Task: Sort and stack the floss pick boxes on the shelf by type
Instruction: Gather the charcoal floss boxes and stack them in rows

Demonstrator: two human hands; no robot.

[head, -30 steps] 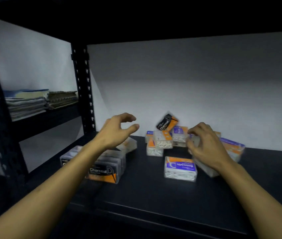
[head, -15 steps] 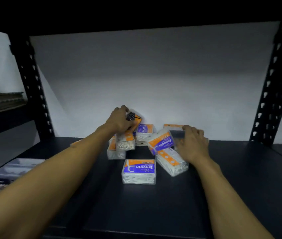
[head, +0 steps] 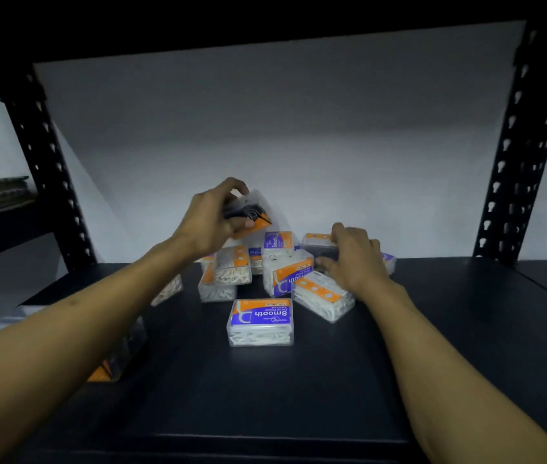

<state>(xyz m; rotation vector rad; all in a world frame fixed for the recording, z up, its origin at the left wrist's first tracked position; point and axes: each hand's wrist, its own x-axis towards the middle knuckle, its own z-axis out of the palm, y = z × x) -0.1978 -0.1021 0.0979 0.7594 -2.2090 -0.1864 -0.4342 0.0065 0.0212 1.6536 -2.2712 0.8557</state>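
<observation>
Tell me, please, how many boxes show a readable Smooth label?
3: the front box lying flat, the tilted box just behind it, the upright box at the pile's back. Other labels may be hidden.

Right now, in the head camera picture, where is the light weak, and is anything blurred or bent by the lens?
Head view: light falls on the back wall and the Smooth box, whose print is readable; the shelf in front is dark. The charcoal box in the left hand is blurred. The right hand is sharper. The side posts lean from wide-angle distortion.
</observation>
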